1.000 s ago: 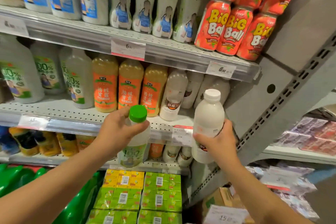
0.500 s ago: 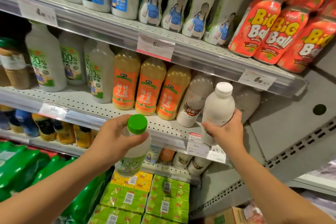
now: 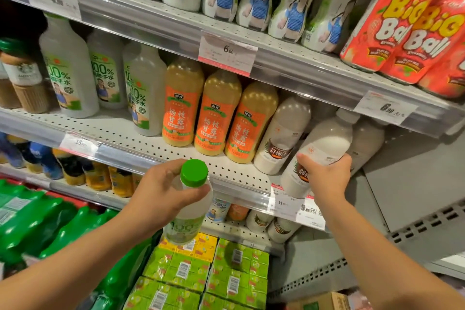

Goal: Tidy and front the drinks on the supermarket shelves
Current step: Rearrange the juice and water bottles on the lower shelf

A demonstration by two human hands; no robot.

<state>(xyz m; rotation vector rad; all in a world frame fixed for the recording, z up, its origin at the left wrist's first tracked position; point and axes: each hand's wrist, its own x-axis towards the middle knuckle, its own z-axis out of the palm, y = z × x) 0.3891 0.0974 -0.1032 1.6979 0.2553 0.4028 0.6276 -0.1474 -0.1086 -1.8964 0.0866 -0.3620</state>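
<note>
Fingers of left hand [image 3: 161, 196] grip green-capped bottle [image 3: 189, 205] below shelf edge [image 3: 156, 158]; right hand [image 3: 324, 178] grips tilted white bottle [image 3: 319, 156] over it.

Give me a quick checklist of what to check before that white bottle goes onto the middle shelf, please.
1. Right hand grips the white bottle firmly: ok.
2. Bottle upright: not ok, tilted, top leaning in under the upper shelf.
3. Bottle set down on the middle shelf: not ok, base overhangs the front edge.
4. Matching row: ok, a same-label coconut bottle stands just left.
5. Space behind it: cannot tell.
6. Left hand holding the green-capped bottle stays clear: ok.
</note>
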